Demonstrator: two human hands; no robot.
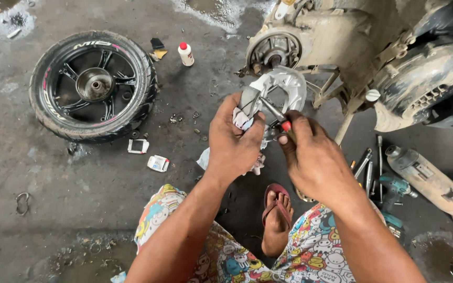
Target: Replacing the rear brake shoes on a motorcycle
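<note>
With the left hand (234, 139) clamped around the brake plate (284, 89) and rag (242, 119), keep the right hand (310, 157), fingers closed on the red-handled tool (278, 116), steady and square to the plate.

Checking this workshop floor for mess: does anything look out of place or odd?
Yes: a wheel lies flat on the wet concrete floor, off the scooter, with tools, small boxes and loose bits scattered about.

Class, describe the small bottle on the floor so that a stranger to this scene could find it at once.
Start at the black tyre on its spoked wheel lying flat on the grey concrete floor. Just beyond its upper right edge stands a small white plastic bottle. Its red cap and upright stance set it apart from the flat scraps nearby.
</note>
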